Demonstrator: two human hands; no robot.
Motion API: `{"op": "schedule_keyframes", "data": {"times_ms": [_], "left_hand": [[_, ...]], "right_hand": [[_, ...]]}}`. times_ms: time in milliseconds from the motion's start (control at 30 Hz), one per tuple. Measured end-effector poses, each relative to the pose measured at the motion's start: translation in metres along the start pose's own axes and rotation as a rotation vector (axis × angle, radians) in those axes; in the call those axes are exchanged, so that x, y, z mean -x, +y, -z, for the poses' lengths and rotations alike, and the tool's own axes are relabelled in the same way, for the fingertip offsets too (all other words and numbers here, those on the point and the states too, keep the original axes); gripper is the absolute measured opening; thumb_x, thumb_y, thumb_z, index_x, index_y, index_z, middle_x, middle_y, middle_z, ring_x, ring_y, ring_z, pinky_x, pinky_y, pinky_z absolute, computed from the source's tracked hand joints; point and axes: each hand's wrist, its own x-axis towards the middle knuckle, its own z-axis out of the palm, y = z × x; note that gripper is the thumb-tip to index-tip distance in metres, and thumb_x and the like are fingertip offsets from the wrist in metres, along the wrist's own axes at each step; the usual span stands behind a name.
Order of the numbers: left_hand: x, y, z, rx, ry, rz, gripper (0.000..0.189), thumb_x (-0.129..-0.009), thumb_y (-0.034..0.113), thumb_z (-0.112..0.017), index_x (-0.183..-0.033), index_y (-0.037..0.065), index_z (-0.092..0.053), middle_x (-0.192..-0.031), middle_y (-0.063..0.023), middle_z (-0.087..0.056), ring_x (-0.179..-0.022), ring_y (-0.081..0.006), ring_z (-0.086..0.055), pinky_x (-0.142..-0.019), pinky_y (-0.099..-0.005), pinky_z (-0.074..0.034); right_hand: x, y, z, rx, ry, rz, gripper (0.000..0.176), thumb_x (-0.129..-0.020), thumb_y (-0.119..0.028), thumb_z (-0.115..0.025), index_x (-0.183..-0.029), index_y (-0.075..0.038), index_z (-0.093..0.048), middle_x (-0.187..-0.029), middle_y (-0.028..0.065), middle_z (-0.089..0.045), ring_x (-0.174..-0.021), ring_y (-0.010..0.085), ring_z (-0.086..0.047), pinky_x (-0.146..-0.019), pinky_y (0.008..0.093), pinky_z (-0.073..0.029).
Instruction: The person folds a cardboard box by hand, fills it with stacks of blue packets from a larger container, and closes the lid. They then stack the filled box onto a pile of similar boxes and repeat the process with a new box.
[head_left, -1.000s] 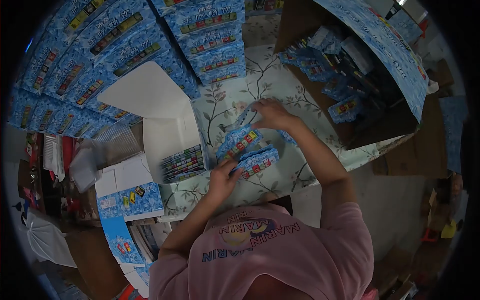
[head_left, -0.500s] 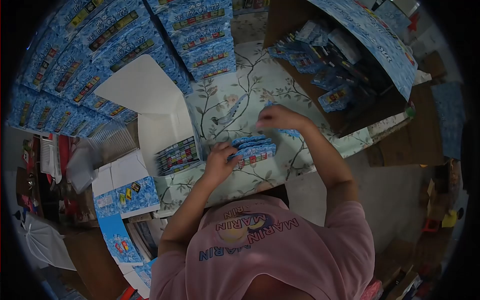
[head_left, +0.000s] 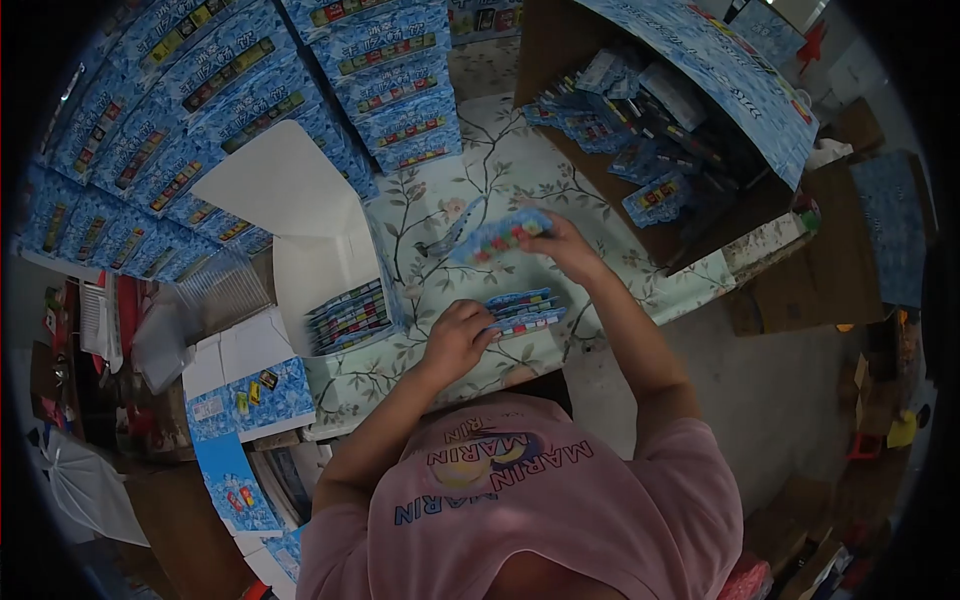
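Note:
My left hand [head_left: 458, 338] is closed around the left end of a small stack of blue printed packets [head_left: 527, 312], which rests on the flowered tablecloth near its front edge. Above and beyond that stack, my right hand [head_left: 566, 252] grips a single blue packet [head_left: 500, 236] by its right end. This packet is blurred by motion, with red and green pictures along it. To the left of my left hand stands an open white box [head_left: 325, 262], its flap raised. Packets [head_left: 350, 318] are lined up in a row at the box's near end.
An open brown carton [head_left: 640, 235] at right holds many loose blue packets [head_left: 655, 198]. Tall stacks of blue printed boxes [head_left: 225, 85] rise at the back left. Clear plastic trays [head_left: 225, 275] and flattened printed card [head_left: 265, 390] lie left of the white box.
My right hand now holds a packet out over the cloth, its printed face showing; before, the packet was mostly hidden behind the hand. The stack at my left hand has shifted slightly right and nearer.

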Motion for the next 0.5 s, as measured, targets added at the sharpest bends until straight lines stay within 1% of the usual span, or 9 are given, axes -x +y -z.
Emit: {"op": "schedule_keyframes", "data": {"times_ms": [67,100,167,200,233,333,400,433,500], "left_hand": [[0.001,0.000,0.002,-0.009,-0.002,-0.004,0.013,-0.071,0.006,-0.067,-0.082,0.001,-0.061,-0.085,-0.0098,-0.056,-0.083,-0.0287,-0.055,-0.071,-0.0371,-0.046],[0.002,-0.001,0.001,-0.023,0.004,-0.033,0.014,-0.071,0.006,-0.067,-0.082,0.002,-0.061,-0.085,-0.0095,-0.056,-0.084,-0.0284,-0.055,-0.072,-0.0372,-0.045],[0.005,-0.002,-0.002,-0.032,0.005,-0.047,0.014,-0.071,0.006,-0.067,-0.083,0.002,-0.062,-0.086,-0.0092,-0.056,-0.085,-0.0282,-0.055,-0.073,-0.0372,-0.045],[0.004,-0.004,-0.003,-0.047,0.022,-0.074,0.014,-0.071,0.006,-0.067,-0.083,0.003,-0.062,-0.087,-0.0089,-0.056,-0.087,-0.0277,-0.055,-0.075,-0.0372,-0.045],[0.002,-0.005,-0.004,-0.062,0.042,-0.104,0.014,-0.071,0.006,-0.067,-0.084,0.003,-0.062,-0.087,-0.0085,-0.056,-0.089,-0.0272,-0.055,-0.077,-0.0372,-0.044],[0.000,-0.006,-0.006,-0.091,0.048,-0.143,0.014,-0.071,0.007,-0.067,-0.084,0.004,-0.062,-0.089,-0.0079,-0.057,-0.094,-0.0263,-0.054,-0.080,-0.0375,-0.044],[0.002,-0.007,-0.007,-0.088,0.055,-0.143,0.014,-0.071,0.007,-0.066,-0.084,0.004,-0.062,-0.090,-0.0077,-0.057,-0.095,-0.0261,-0.054,-0.081,-0.0375,-0.043],[0.004,-0.007,-0.007,-0.085,0.059,-0.145,0.014,-0.071,0.007,-0.066,-0.085,0.005,-0.062,-0.091,-0.0076,-0.057,-0.096,-0.0260,-0.054,-0.082,-0.0375,-0.043],[0.008,-0.007,-0.006,-0.056,0.056,-0.150,0.014,-0.072,0.007,-0.067,-0.085,0.003,-0.062,-0.091,-0.0084,-0.057,-0.095,-0.0271,-0.054,-0.081,-0.0380,-0.043]], "right_hand": [[0.022,0.006,0.020,0.429,-0.331,-0.101,0.027,-0.081,-0.010,-0.065,-0.105,-0.003,-0.058,-0.098,0.0018,-0.060,-0.084,0.0108,-0.054,-0.076,0.0257,-0.044],[0.030,0.002,0.023,0.424,-0.337,-0.110,0.027,-0.081,-0.010,-0.065,-0.105,-0.003,-0.058,-0.098,0.0018,-0.060,-0.084,0.0108,-0.054,-0.076,0.0257,-0.044],[0.046,-0.015,0.019,0.476,-0.382,-0.332,0.031,-0.083,-0.020,-0.065,-0.108,-0.002,-0.058,-0.098,0.0023,-0.060,-0.086,0.0097,-0.053,-0.077,0.0256,-0.043],[0.053,-0.020,0.014,0.535,-0.372,-0.247,0.036,-0.084,-0.027,-0.065,-0.108,-0.001,-0.058,-0.096,0.0034,-0.061,-0.086,0.0089,-0.052,-0.076,0.0262,-0.043],[0.056,-0.023,0.009,0.535,-0.374,-0.252,0.036,-0.084,-0.027,-0.065,-0.108,-0.001,-0.058,-0.096,0.0034,-0.061,-0.086,0.0089,-0.052,-0.076,0.0262,-0.043],[0.059,-0.024,0.004,0.625,-0.392,-0.179,0.037,-0.083,-0.029,-0.065,-0.107,-0.001,-0.059,-0.093,0.0030,-0.061,-0.085,0.0092,-0.052,-0.075,0.0255,-0.043],[0.049,-0.013,0.017,0.909,-0.379,-0.218,0.039,-0.083,-0.028,-0.066,-0.109,-0.001,-0.058,-0.092,0.0025,-0.061,-0.085,0.0112,-0.054,-0.077,0.0257,-0.044],[0.048,-0.010,0.025,0.908,-0.382,-0.219,0.039,-0.083,-0.028,-0.066,-0.109,-0.001,-0.058,-0.092,0.0025,-0.061,-0.085,0.0112,-0.054,-0.077,0.0257,-0.044],[0.047,-0.012,0.033,0.766,-0.415,-0.304,0.042,-0.082,-0.028,-0.067,-0.112,-0.002,-0.055,-0.095,0.0039,-0.060,-0.088,0.0134,-0.055,-0.080,0.0270,-0.044]]}}
